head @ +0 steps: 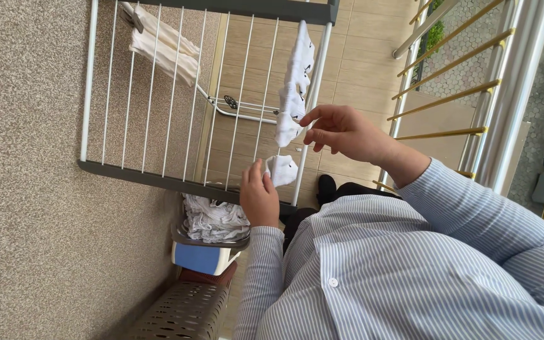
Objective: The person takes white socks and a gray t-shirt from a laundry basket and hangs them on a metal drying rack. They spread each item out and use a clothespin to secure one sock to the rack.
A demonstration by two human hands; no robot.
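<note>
A white wire drying rack with a grey frame is seen from above on a tiled balcony floor, with a speckled wall on one side and a gold-barred railing on the other. A basket of crumpled white laundry is set beneath the rack's near end. White socks are draped along the outer rail, and a folded cream cloth is hung at the far corner. A small white sock is held over the rail, pinched at its lower part by the left hand, while the hanging sock just above is nipped in the fingertips of the right hand; both grips are narrow and closed on fabric. Only a light hold is had, so the sock could be dropped to the floor or dragged off the thin rail. The rack's legs are largely hidden, the basket's base is cut off by a brown woven bin, and the sock's far side cannot be made out.
</note>
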